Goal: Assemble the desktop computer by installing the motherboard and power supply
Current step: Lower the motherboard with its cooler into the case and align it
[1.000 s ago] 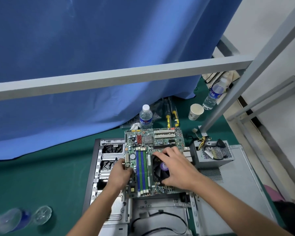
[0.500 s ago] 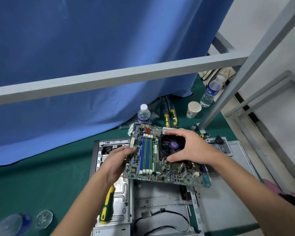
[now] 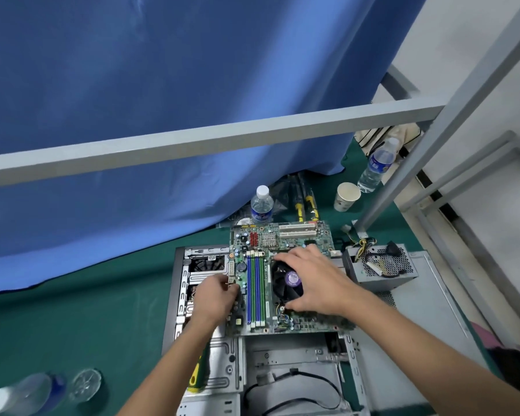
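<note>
A green motherboard [image 3: 282, 244] with blue and green memory slots and a black cooler fan [image 3: 285, 280] lies over the open grey computer case [image 3: 285, 352]. My left hand [image 3: 215, 298] grips the board's left edge. My right hand [image 3: 315, 280] is curled over the cooler fan, fingers on its far side and thumb at its near side. The grey power supply [image 3: 382, 267] with its cable bundle sits on the case's side panel [image 3: 430, 313] to the right, apart from both hands.
A yellow-green screwdriver [image 3: 198, 376] lies on the case under my left forearm. Water bottles [image 3: 261, 205] [image 3: 377, 163], a paper cup [image 3: 346, 196] and yellow-handled tools [image 3: 305, 207] stand behind the board. A lying bottle [image 3: 24, 394] is at near left. A grey frame bar [image 3: 210, 139] crosses overhead.
Half a second ago the board was lifted and turned toward the right; now it is back down over the case, squared up, with both hands keeping their hold.
</note>
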A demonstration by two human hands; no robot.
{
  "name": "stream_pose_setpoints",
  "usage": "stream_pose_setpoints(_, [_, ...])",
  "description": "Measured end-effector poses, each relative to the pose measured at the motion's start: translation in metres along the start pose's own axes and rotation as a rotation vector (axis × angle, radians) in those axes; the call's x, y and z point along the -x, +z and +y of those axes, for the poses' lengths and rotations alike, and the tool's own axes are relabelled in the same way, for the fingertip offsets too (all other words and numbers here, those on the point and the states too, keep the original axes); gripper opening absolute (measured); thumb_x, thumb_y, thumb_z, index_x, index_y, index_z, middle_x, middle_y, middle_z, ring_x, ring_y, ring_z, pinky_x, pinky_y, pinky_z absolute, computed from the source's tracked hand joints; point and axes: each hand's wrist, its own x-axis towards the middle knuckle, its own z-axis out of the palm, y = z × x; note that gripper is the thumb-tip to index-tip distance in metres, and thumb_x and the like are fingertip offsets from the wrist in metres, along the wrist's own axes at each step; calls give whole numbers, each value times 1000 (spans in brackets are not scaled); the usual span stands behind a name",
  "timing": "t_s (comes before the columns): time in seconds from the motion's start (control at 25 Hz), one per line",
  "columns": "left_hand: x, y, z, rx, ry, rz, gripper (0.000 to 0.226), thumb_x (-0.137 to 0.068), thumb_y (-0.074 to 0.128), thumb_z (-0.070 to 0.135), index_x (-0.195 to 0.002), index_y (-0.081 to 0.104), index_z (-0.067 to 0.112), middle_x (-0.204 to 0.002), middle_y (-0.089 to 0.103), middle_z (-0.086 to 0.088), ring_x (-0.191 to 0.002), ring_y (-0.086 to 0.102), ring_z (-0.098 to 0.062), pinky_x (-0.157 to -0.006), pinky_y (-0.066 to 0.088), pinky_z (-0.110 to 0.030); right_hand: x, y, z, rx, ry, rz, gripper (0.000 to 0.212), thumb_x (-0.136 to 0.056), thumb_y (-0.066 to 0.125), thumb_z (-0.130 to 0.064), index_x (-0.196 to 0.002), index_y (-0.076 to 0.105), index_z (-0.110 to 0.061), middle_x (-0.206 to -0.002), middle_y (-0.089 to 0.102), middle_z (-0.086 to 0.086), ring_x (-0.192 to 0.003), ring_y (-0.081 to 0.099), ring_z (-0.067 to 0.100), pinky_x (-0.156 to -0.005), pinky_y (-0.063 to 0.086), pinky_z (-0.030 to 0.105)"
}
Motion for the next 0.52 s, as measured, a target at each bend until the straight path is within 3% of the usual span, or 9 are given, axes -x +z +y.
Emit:
stream_pose_setpoints(0.04, [1,2,-1,-24,16,26,40,-95,63,21,-130,58,4,-80,65,9,-57,51,2,-46,41,-7,-1,5,2,-9,9,-10,99,-69,84,-43,-150,26,-33,-137,41,-11,-124,29,10,-109,37,40])
stream_pose_setpoints(0.12, [4,7,-3,-67,37,52,36,-93,65,19,-126,61,4,-69,55,13,-51,49,6,-41,39,-5,0,15,7,-3,12,-21,99,-68,85,-42,-148,27,-37,-138,41,-12,-125,29,10,-108,37,40])
stream_pose_setpoints(0.32, [6,19,-8,-111,59,63,25,-91,67,22,-113,63,9,-90,65,3,-74,63,-8,-62,52,-16,2,24,17,17,3,-15,98,-67,87,-39,-144,26,-43,-139,39,-14,-125,29,9,-105,36,35])
stream_pose_setpoints(0.44, [5,23,-8,-96,49,54,27,-91,67,23,-114,61,9,-96,67,-1,-80,66,-12,-62,53,-18,7,26,16,12,1,-2,96,-69,85,-40,-146,28,-38,-146,37,-13,-132,27,9,-109,33,35])
stream_pose_setpoints(0.52, [8,24,-10,-95,69,46,34,-92,66,25,-121,59,10,-103,66,-4,-88,67,-16,-74,58,-27,14,24,14,10,22,-21,93,-75,81,-40,-149,26,-33,-153,29,-10,-141,22,12,-115,28,38])
